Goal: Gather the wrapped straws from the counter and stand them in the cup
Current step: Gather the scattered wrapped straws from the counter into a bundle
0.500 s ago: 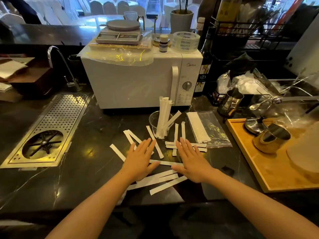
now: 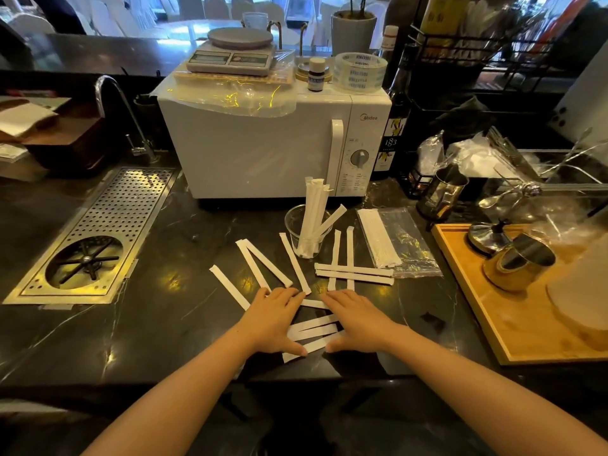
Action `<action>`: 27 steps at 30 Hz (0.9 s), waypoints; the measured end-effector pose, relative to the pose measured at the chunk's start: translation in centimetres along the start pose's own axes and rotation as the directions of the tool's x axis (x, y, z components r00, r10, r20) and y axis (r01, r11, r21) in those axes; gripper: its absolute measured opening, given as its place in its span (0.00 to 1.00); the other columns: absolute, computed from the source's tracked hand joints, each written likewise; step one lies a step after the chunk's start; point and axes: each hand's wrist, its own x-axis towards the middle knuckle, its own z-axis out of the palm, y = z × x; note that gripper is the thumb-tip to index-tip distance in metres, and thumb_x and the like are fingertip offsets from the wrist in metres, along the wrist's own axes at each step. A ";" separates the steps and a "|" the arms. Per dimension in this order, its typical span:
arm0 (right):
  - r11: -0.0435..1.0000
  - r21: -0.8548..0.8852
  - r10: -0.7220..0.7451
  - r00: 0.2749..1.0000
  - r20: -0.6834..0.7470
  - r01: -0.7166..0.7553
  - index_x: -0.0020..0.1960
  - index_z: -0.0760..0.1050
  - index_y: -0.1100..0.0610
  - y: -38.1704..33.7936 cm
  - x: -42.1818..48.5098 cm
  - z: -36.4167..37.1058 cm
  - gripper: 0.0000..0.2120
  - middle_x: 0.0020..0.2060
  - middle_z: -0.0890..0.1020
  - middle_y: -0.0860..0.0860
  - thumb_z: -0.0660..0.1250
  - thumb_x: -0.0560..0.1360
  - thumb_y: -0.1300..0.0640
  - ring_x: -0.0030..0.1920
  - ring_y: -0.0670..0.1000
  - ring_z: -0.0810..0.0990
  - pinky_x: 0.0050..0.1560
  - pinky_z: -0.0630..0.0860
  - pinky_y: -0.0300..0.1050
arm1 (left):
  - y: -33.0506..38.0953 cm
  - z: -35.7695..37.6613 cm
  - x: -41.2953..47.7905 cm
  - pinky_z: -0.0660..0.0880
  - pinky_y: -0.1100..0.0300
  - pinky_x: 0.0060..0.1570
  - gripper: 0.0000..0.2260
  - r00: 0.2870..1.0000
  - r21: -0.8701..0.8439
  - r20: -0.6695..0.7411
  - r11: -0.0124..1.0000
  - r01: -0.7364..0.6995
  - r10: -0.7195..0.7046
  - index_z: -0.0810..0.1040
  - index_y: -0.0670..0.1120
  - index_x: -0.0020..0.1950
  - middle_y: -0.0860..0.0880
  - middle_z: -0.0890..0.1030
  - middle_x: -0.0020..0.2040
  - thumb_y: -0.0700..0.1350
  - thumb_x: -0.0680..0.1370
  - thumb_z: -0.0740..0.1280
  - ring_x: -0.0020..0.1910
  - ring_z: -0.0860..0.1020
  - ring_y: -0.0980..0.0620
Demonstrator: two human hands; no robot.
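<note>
Several white paper-wrapped straws (image 2: 353, 273) lie scattered on the dark marble counter (image 2: 171, 324). A clear plastic cup (image 2: 296, 230) stands behind them with several straws upright inside. My left hand (image 2: 273, 320) and my right hand (image 2: 357, 319) rest flat on the counter, palms down and fingers together, on either side of a few straws (image 2: 314, 330) that lie between them. The hands' inner edges touch these straws. Neither hand grips anything.
A white microwave (image 2: 263, 143) stands right behind the cup. A clear bag of straws (image 2: 394, 241) lies to the right, then a wooden tray (image 2: 493, 324) with metal pitchers. A metal rinser grate (image 2: 98, 232) is set into the counter at left.
Both hands have drawn inward toward each other with fingers closed together, pushing the near straws into a tighter group between them.
</note>
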 end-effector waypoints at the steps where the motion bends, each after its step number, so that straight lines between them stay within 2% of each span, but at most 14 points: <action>1: 1.000 -0.006 -0.001 1.000 -0.001 0.001 0.75 0.48 0.54 -0.1 0.2 0.1 0.42 0.76 0.55 0.53 0.67 0.71 0.44 0.75 0.54 0.53 0.74 0.54 0.51 | 0.0 0.0 0.0 0.49 0.47 0.72 0.44 1.000 0.006 0.011 1.000 0.003 -0.003 0.48 0.48 0.74 0.47 0.54 0.76 0.66 0.68 0.64 0.75 0.53 0.47; 6: 0.999 -0.038 0.024 0.999 0.024 -0.023 0.74 0.55 0.56 -0.2 1.0 0.3 0.36 0.72 0.62 0.55 0.67 0.72 0.47 0.71 0.56 0.60 0.70 0.61 0.51 | -0.1 0.0 0.5 0.52 0.48 0.71 0.40 1.000 0.003 0.026 1.000 0.017 -0.017 0.54 0.47 0.73 0.47 0.60 0.74 0.64 0.69 0.64 0.72 0.57 0.47; 14: 0.997 -0.078 0.016 1.000 0.014 -0.015 0.68 0.66 0.57 -0.4 1.5 -0.2 0.25 0.65 0.70 0.57 0.66 0.74 0.51 0.65 0.56 0.68 0.64 0.67 0.50 | 0.0 -0.3 0.7 0.58 0.50 0.66 0.27 1.000 0.010 0.025 1.000 -0.013 0.013 0.66 0.48 0.68 0.46 0.70 0.65 0.58 0.73 0.63 0.65 0.66 0.47; 21: 0.992 -0.127 -0.015 1.000 0.014 0.017 0.62 0.71 0.60 -0.7 1.7 -0.7 0.17 0.60 0.75 0.58 0.63 0.75 0.55 0.60 0.58 0.73 0.58 0.71 0.51 | -0.1 -0.3 0.9 0.65 0.52 0.59 0.16 0.998 0.049 -0.017 0.997 -0.059 0.060 0.73 0.45 0.59 0.45 0.76 0.58 0.52 0.76 0.60 0.57 0.74 0.46; 27: 0.987 -0.157 -0.027 0.999 0.039 0.033 0.59 0.72 0.63 -1.0 1.7 -0.8 0.13 0.56 0.77 0.60 0.59 0.76 0.60 0.55 0.59 0.75 0.53 0.74 0.51 | 0.2 -0.5 1.1 0.73 0.53 0.52 0.13 0.997 0.008 -0.010 0.997 -0.080 0.080 0.76 0.42 0.54 0.43 0.79 0.53 0.49 0.76 0.61 0.51 0.77 0.45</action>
